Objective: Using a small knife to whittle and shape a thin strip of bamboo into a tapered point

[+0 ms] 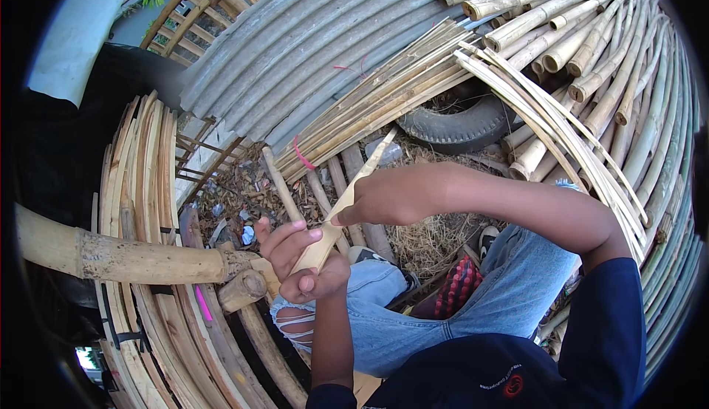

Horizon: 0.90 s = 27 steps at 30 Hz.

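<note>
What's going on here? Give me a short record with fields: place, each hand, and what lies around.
place: outdoor yard stacked with bamboo
left hand: grips the lower end of a thin bamboo strip
right hand: closed on the strip's middle; whether it also holds a blade cannot be told
strip: slanted, tip pointing up and away
lap: ripped jeans
left side: thick bamboo pole over curved slats
right side: bamboo canes
behind: corrugated sheet, old tyre
</note>
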Available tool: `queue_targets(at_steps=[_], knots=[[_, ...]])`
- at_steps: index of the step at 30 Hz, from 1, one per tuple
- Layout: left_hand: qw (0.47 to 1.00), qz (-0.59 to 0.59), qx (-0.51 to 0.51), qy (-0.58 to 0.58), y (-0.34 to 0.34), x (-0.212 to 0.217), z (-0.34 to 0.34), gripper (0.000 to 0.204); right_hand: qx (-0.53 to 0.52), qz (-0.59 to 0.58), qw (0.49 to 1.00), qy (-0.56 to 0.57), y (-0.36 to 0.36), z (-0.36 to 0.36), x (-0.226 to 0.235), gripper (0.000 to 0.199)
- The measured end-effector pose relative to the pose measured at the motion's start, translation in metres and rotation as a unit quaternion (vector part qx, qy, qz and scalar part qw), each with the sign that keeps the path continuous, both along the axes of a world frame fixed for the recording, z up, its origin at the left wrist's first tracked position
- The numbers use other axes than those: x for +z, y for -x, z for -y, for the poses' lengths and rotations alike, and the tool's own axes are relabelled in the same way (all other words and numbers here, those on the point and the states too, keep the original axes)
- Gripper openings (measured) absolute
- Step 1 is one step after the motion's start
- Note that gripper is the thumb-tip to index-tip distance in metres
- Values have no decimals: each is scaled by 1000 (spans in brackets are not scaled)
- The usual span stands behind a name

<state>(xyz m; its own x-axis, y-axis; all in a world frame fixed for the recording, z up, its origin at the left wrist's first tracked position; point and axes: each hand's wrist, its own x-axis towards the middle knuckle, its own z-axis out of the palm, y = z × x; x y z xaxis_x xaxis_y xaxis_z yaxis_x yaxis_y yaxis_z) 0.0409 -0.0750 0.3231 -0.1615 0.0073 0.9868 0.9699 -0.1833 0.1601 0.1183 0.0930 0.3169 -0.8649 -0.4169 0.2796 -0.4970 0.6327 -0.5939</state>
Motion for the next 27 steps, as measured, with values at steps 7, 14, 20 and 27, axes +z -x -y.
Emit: queue_targets(at_steps=[7,14,20,27], knots=[[1000,7,-8,-24,18,4,-1,29,-308,178,931,-79,15,-9,-96,41],[991,93,-33,-86,50,10,3,27,-250,263,883,298,13,47,-51,63],[988,96,-47,-111,52,11,-2,32,-419,4,898,131,29,66,-108,39],[977,163,-28,-134,69,18,4,39,-362,132,871,305,49,83,-94,41]])
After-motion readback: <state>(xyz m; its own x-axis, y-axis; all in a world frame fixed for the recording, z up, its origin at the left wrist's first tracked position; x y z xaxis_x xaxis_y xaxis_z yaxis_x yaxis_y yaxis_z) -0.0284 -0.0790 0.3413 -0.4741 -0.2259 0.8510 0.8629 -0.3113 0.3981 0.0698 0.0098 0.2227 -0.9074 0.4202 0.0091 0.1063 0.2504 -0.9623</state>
